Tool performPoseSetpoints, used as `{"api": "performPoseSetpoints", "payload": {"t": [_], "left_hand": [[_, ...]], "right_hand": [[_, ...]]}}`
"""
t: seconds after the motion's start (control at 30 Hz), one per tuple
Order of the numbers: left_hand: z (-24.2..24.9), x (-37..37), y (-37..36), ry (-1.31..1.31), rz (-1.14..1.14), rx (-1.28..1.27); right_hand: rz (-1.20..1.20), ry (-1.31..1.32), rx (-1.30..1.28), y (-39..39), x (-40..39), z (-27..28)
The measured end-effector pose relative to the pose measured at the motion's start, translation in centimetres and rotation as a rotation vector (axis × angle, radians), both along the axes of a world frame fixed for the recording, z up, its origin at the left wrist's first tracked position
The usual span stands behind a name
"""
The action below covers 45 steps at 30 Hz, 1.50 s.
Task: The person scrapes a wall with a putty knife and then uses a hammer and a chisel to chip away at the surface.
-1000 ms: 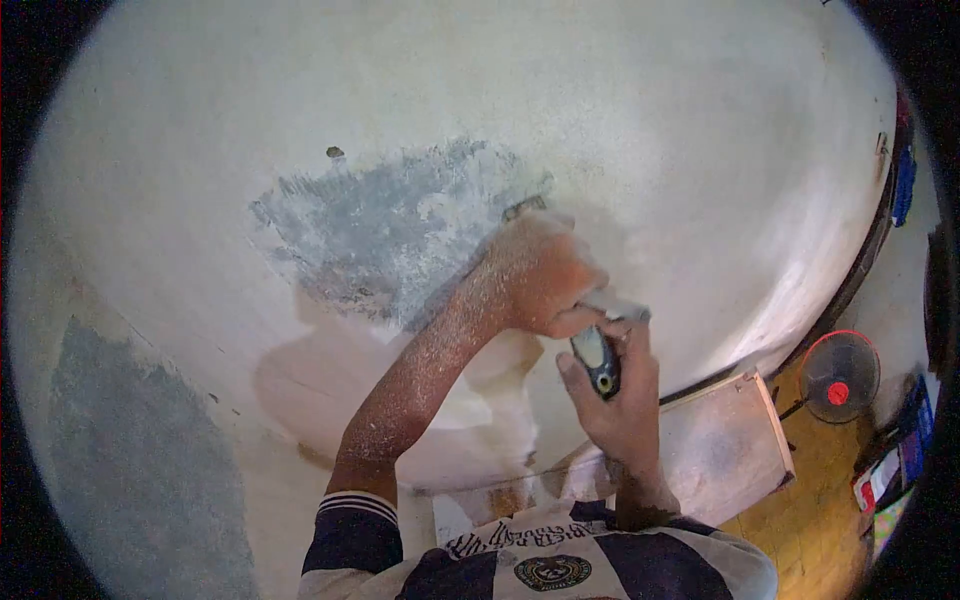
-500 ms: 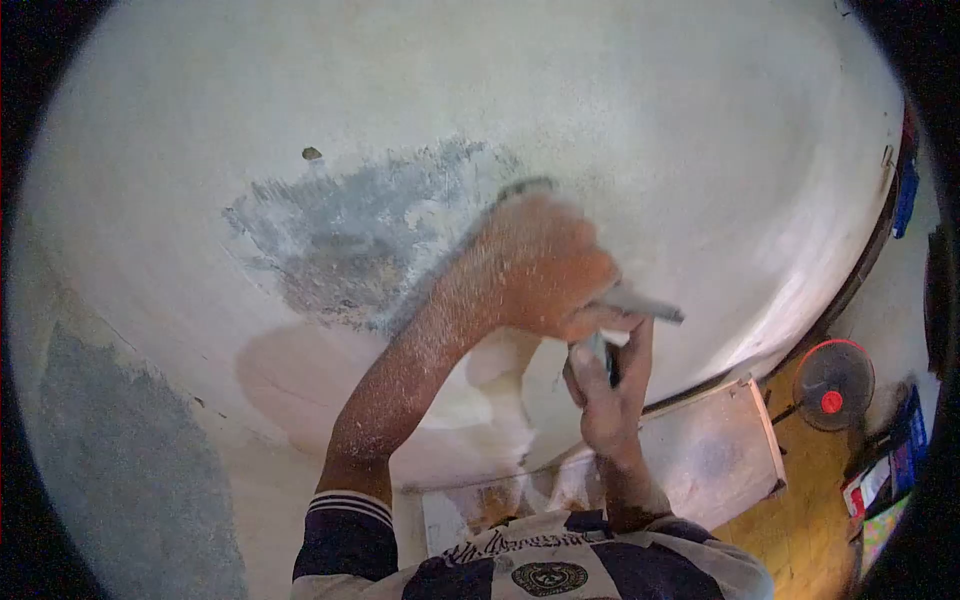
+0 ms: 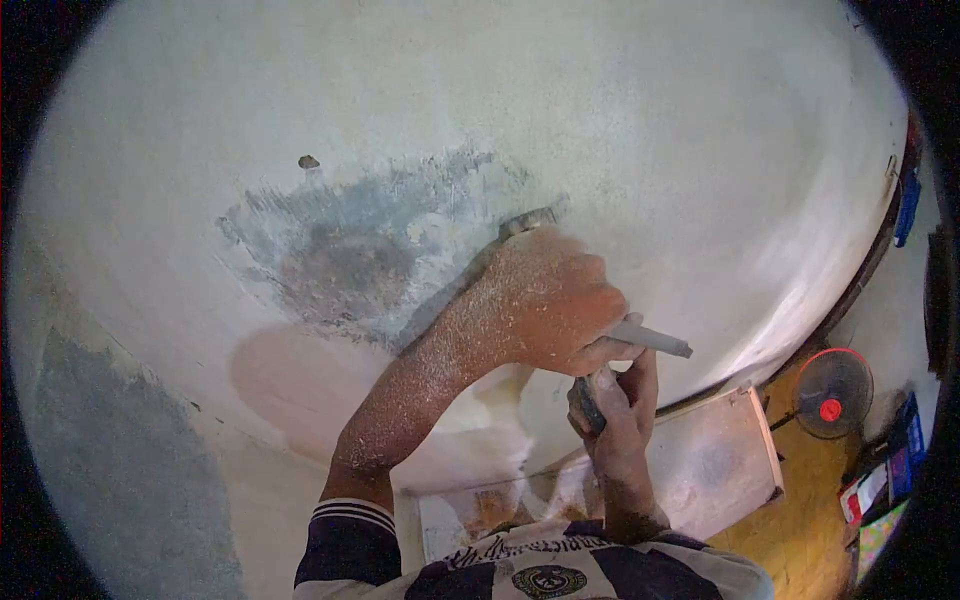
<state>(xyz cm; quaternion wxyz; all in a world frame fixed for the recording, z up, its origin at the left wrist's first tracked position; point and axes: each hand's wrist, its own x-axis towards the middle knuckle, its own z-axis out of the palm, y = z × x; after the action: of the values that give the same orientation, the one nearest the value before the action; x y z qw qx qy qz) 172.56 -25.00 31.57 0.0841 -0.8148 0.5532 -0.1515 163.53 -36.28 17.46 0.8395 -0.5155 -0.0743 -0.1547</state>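
Observation:
My left hand (image 3: 550, 300), dusted with white powder, is closed around a scraper. The flat end of the scraper (image 3: 528, 220) shows past my knuckles, against the pale wall (image 3: 660, 120). A grey bar (image 3: 658, 338) sticks out to the right from under the fingers of that hand. Just below, my right hand (image 3: 622, 405) is closed on a dark, narrow piece (image 3: 590, 404); whether it belongs to the same tool I cannot tell. Left of my hands is a rough grey patch (image 3: 350, 225) where the wall's pale coat is gone.
A small hole (image 3: 308, 162) marks the wall above the patch. Another bare grey area (image 3: 120, 460) lies at lower left. At lower right are a pale board (image 3: 715, 460) with a wooden edge and a round fan (image 3: 832, 392) with a red hub.
Both hands have moved down a little in the view, and the scraper's flat end shows more clearly. The grey bar has shifted down and slightly right with my left hand.

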Motion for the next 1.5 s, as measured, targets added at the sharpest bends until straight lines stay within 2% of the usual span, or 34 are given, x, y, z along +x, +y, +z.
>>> {"api": "performPoseSetpoints", "payload": {"t": [0.1, 0.2, 0.3, 0.4, 0.5, 0.6, 0.67, 0.7, 0.8, 0.9, 1.0, 1.1, 1.2, 1.3, 1.4, 1.5], "left_hand": [[2.3, -0.3, -0.4, 0.023, 0.061, 0.006], [1.6, 0.0, 0.1, -0.003, -0.011, -0.09], [-0.3, 0.0, 0.2, -0.013, 0.008, 0.004], [1.9, 0.4, -0.4, -0.05, 0.085, 0.022], [2.4, 0.6, -0.3, -0.084, 0.04, -0.097], [0.8, 0.5, 0.2, -0.043, 0.047, 0.016], [1.3, 1.1, 0.1, -0.097, 0.063, 0.03], [1.4, 1.3, 0.0, -0.114, 0.07, 0.036], [2.9, 1.3, 0.4, -0.113, -0.035, -0.176], [1.1, 1.5, 1.0, -0.136, -0.018, -0.067], [-0.9, 2.2, 1.5, -0.164, -0.104, -0.187], [2.2, 1.5, 1.9, -0.147, -0.081, -0.149], [2.9, 1.6, 2.2, -0.14, -0.159, -0.277], [0.6, 1.0, 3.4, -0.282, -0.241, -0.362], [0.5, 2.3, 3.8, -0.181, -0.167, -0.289], [3.0, 1.9, 3.8, -0.204, -0.089, -0.33]], "right_hand": [[-0.031, -0.123, 0.045, 0.7, 1.2, 1.1], [-0.033, -0.024, 0.025, 1.0, -0.1, 2.6], [-0.013, 0.011, 0.032, 0.7, 0.4, -0.3], [-0.043, -0.134, -0.003, 0.9, 2.6, 0.0], [0.001, -0.094, 0.052, 0.8, 2.3, 1.3], [-0.044, -0.089, 0.005, 1.2, 1.3, 1.0], [-0.103, -0.088, -0.056, 1.5, 2.5, -0.3], [-0.042, -0.168, -0.037, 1.3, 3.3, 0.0], [-0.022, -0.174, 0.005, 1.5, 2.7, 2.5], [-0.055, -0.099, -0.053, 2.0, 1.4, 1.4], [-0.135, -0.115, -0.094, 2.7, 1.5, 1.0], [-0.201, -0.165, -0.108, 3.4, 1.3, 3.1], [-0.224, -0.226, -0.159, 3.9, 1.0, 4.4], [-0.257, -0.309, -0.313, 4.1, 1.6, 0.3], [-0.312, -0.401, -0.317, 4.9, 2.8, 1.0], [-0.305, -0.424, -0.321, 4.8, 3.3, 3.1]]}}
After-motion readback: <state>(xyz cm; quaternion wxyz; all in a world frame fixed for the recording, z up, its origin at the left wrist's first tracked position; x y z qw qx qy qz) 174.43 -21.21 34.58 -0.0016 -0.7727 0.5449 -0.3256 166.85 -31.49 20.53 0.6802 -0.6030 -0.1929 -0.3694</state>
